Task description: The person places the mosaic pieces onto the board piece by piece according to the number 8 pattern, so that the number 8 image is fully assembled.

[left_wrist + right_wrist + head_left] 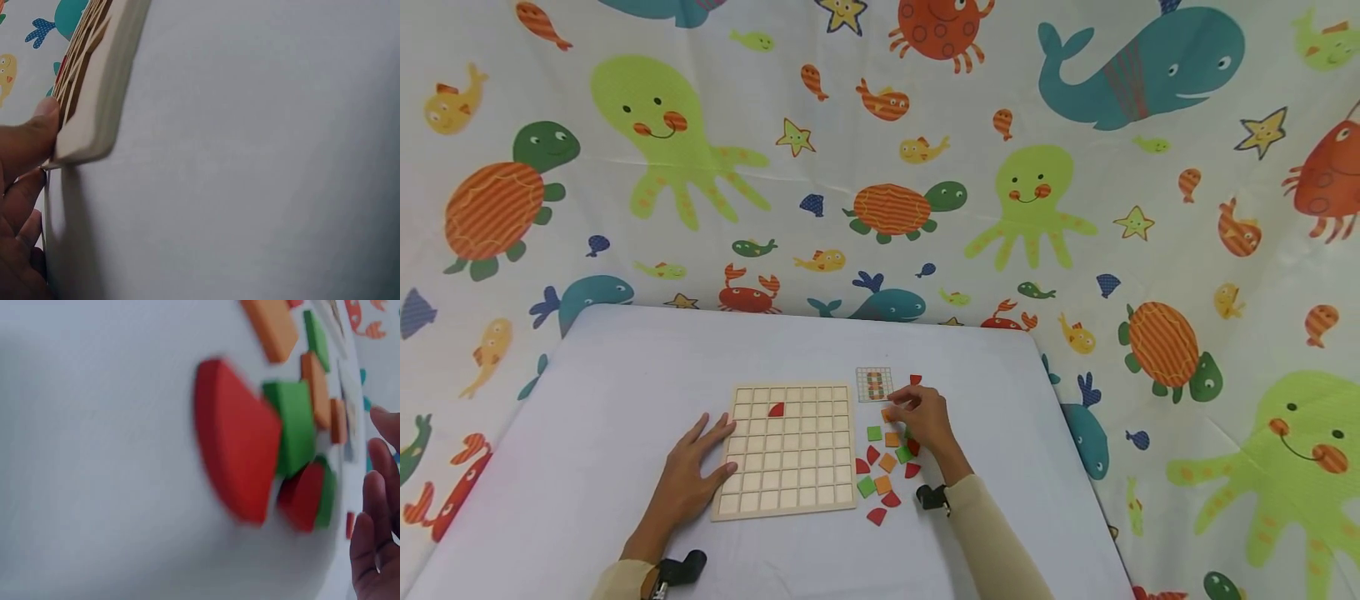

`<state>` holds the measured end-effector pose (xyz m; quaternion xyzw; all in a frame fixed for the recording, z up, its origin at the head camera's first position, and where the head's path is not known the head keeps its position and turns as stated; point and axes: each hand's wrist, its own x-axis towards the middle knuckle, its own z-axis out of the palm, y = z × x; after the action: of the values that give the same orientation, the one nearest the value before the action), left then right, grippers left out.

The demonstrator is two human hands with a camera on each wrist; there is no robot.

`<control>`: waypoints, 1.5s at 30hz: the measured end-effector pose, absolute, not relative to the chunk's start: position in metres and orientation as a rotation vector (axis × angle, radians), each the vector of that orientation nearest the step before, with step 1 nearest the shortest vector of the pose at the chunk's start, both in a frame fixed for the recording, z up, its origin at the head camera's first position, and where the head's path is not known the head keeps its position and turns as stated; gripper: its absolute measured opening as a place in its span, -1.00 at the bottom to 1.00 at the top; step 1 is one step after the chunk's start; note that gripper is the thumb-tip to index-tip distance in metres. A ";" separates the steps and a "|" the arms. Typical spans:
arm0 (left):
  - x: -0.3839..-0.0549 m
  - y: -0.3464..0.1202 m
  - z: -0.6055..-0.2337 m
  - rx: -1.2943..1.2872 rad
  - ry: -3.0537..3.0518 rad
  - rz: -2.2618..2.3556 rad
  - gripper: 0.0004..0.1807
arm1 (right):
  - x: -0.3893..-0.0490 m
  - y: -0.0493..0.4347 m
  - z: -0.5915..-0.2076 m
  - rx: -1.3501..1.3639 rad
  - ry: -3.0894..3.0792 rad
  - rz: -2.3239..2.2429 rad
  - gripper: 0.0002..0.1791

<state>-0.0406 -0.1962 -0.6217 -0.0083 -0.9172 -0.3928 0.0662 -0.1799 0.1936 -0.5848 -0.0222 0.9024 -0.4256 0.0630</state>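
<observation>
A square wooden grid board (797,510) lies on the white table, with one red quarter-circle piece (777,410) in a cell near its top. My left hand (688,475) rests at the board's left side, fingers spread and thumb (45,119) touching the frame. My right hand (925,421) hovers right of the board with loosely bent fingers, over an orange square piece (887,415) and close to a small pattern card (874,385). Nothing shows between its fingers in the right wrist view, though the fingertips are partly cut off.
Several loose pieces lie right of the board, among them a green square (867,487), an orange square (883,484) and a red quarter circle (876,517). Another red piece (915,379) sits beyond the right hand. A curtain with sea animals (880,125) hangs behind the table.
</observation>
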 end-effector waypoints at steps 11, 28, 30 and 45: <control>-0.041 -0.197 -0.622 -0.031 -2.750 -1.158 -0.25 | -0.184 0.197 -0.591 -0.047 2.696 -1.163 -0.81; -0.036 -0.193 -0.625 -0.029 -2.763 -1.158 -0.26 | -0.182 0.199 -0.594 -0.032 2.648 -1.208 -0.89; -0.036 -0.192 -0.625 -0.034 -2.757 -1.163 -0.26 | -0.180 0.199 -0.593 -0.002 2.637 -1.244 -0.91; -0.038 -0.192 -0.622 -0.092 -2.730 -1.114 -0.28 | -0.182 0.153 -0.580 -0.125 2.535 -1.586 -0.90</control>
<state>-0.0380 -0.1922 -0.6217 -0.0311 -0.9212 -0.3758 0.0956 -0.1822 0.1532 -0.5803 -0.0415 0.8446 -0.5285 0.0744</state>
